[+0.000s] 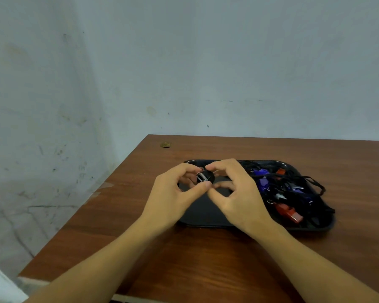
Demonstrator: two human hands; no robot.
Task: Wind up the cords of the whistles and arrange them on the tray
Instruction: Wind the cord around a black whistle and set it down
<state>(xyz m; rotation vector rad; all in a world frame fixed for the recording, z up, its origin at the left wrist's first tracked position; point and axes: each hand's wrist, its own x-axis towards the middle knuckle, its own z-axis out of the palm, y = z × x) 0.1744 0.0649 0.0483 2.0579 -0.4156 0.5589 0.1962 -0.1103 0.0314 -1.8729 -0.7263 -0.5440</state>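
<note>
A wooden table [206, 259] is seen from above and in front, set against a pale, scuffed wall [184, 62]. A black tray [206, 215] lies on the table, towards its far right side.

Two bare forearms are stretched forward from the bottom edge, and both hands are held together above the left part of the tray. A small black whistle [205, 177] with a pale mouthpiece opening is held between them. The left hand [175, 193] is curled around the whistle, which is pinched between its thumb below and its fingers above. The right hand [236, 189] is curled too, with its fingertips brought to the top of the whistle from the right and its thumb tucked beneath, just beside the left thumb. Dark cord appears to be wrapped around the whistle's body, though the detail is too small to be made out clearly.

On the right part of the tray a loose heap of whistles [280, 193] is piled, in blue or purple, red and black. Their black cords [315, 186] are tangled together, and some loops are spilled over the tray's right rim onto the table. A red whistle [290, 212] is seen at the near edge of the heap.

A small round brass-coloured fitting [165, 145] is set into the table near its far left corner.
</note>
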